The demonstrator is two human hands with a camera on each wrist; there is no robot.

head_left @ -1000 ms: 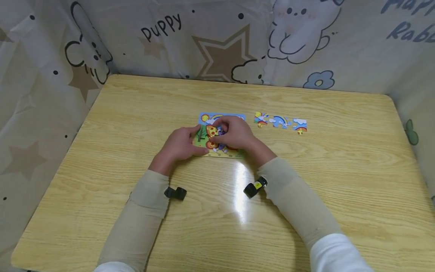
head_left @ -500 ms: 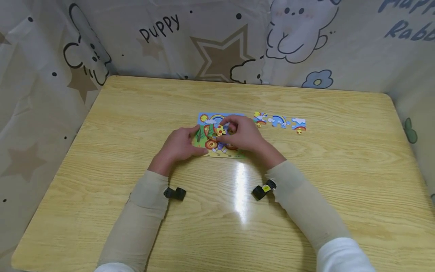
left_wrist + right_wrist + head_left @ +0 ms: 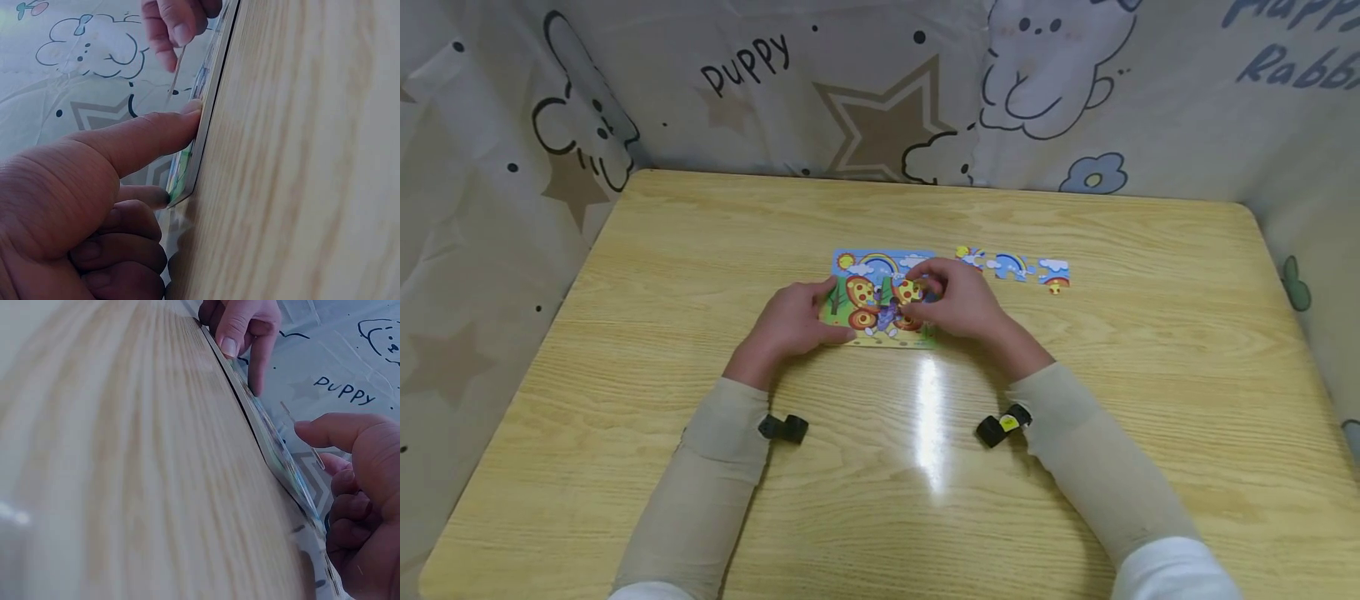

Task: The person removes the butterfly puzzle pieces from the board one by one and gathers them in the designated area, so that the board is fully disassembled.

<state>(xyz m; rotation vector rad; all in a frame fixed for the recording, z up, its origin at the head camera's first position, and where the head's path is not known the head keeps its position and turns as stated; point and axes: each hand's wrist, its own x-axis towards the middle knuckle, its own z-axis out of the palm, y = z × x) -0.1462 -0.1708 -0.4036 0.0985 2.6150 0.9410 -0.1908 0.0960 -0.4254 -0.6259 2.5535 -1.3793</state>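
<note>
Tabletop (image 3: 850,517) first: wood-grain, lots of rm round the work. Puzzle board (image 3: 880,265) lies flat on it, ctr, printed w/ sun, rainbow & mushrooms. L hand (image 3: 796,319) braces the board's left end: thumb & index spread, both touching it, other fingers folded. Good anchor, I'd say — light pressure should do, so the board doesn't slide. R hand (image 3: 964,298) is over the board's right side, thumb & index pinching a pc. Loose pieces (image 3: 1011,266), approx. three in a row, lie just beyond the board's right end; can't tell if they interlock. Smallest is the held piece (image 3: 907,291), green plus yellow w/ red dots, up off the board acc. to both wrist views. Step in hand looks like positioning it. Best technique, prob.: match its print to nearby lines, get it level, lower straight down w/o forcing the tabs, then press flat w/ a fingertip — a tilted entry could bend the card.
</note>
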